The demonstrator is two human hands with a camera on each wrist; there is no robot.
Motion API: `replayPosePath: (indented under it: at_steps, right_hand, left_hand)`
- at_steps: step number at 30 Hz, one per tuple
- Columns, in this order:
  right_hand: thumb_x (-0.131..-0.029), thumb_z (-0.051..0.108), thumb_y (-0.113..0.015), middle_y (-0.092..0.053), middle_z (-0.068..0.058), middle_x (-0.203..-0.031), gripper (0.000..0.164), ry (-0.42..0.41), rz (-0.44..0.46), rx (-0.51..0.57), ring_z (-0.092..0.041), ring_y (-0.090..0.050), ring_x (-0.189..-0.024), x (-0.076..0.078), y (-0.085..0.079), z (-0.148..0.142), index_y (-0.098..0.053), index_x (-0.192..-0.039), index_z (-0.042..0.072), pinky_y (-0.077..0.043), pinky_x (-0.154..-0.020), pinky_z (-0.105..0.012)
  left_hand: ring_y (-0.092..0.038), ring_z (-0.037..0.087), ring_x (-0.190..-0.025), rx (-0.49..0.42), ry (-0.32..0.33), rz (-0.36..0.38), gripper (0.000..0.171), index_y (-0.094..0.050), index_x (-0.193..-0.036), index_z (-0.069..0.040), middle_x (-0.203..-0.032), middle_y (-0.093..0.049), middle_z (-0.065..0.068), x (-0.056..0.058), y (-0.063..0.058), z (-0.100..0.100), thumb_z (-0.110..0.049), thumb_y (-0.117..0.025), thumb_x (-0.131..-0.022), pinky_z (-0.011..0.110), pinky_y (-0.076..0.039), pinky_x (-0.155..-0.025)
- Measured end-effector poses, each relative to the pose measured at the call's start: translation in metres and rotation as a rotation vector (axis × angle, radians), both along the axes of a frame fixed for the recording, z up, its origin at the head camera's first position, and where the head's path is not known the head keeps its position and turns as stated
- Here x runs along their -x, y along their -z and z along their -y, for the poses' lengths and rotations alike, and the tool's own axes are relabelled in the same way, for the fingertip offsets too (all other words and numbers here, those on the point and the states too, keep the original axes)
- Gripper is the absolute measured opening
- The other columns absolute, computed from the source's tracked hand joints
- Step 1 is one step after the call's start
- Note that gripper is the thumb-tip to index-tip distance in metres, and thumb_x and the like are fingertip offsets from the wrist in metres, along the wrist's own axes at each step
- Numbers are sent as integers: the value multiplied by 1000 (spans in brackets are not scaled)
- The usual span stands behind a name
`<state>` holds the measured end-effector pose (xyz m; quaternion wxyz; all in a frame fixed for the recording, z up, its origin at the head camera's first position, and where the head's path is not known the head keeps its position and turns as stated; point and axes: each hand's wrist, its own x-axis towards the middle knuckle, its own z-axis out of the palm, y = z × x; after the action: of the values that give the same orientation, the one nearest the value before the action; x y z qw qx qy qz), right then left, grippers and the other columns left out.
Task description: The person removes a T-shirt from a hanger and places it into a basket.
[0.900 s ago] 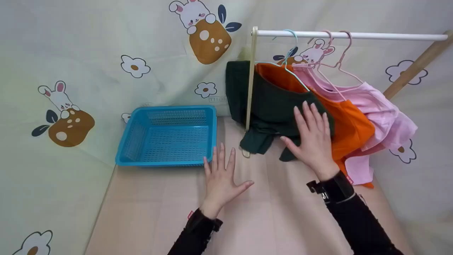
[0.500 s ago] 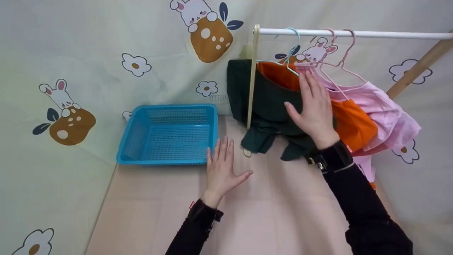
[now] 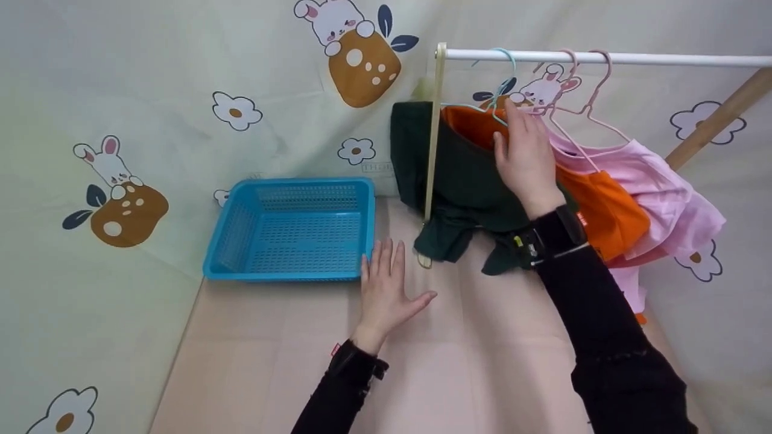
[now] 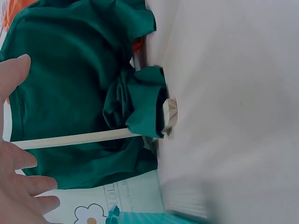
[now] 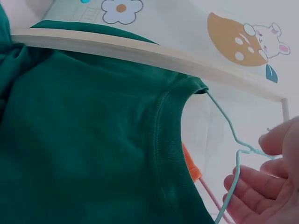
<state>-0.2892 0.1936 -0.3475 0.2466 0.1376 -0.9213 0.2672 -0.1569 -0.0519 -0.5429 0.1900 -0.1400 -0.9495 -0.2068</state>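
Note:
A dark green shirt [image 3: 470, 187] hangs on a light blue wire hanger [image 5: 229, 119] at the left end of the rack's white rod [image 3: 669, 59]. At the hanger's neck is my right hand [image 3: 529, 163]; the right wrist view shows its thumb and fingers on either side of the wire, with a gap between them. My left hand [image 3: 386, 298] is spread, thumb out, beside the right front corner of a blue plastic basket [image 3: 289, 277]. In the left wrist view its fingers [image 4: 39, 184] appear in front of the shirt and the wooden post [image 4: 79, 138].
Behind the green shirt hang an orange garment [image 3: 624, 211] and a pink garment [image 3: 654, 175], with pink hangers [image 3: 602, 84] on the rod. The rack's wooden leg [image 3: 718, 120] slants at the right. A rabbit-printed cloth [image 3: 151, 60] covers the walls behind.
My right hand has moved up from the front of the green shirt to the light blue hanger's neck. The left hand stays beside the basket, its fingers slightly closer together.

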Motion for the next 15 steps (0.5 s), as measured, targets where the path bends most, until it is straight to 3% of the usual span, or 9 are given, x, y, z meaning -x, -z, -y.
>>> replayPosePath:
  at_steps: [4, 11, 15]
  right_hand:
    - [-102, 12, -52, -56, -25, -133, 44, 12, 30, 9, -41, -50, -122, 11, -4, 1, -46, -143, -3, -32, -112, -45]
    - [-100, 0, -50, -64, -24, -95, 23, 32, 28, 71, -41, -57, -95, 26, -9, 3, -64, -117, -7, -42, -98, -47]
    - [-102, 5, -49, -64, -21, -102, 25, 91, 44, 129, -37, -57, -98, 21, -17, -2, -65, -119, -4, -42, -100, -43]
  left_hand:
    - [-24, 41, -145, 2, 3, 4, 106, -36, -150, 0, -154, -34, 23, -1, 1, -2, -70, -69, -76, 61, -15, -114]
    - [-25, 40, -145, 1, 27, 9, 106, -37, -150, 1, -155, -33, 23, 2, 3, -8, -69, -68, -77, 62, -16, -113]
    - [-25, 39, -145, -18, 39, 26, 105, -36, -150, 1, -155, -33, 22, 4, 6, -15, -69, -68, -78, 62, -16, -113]
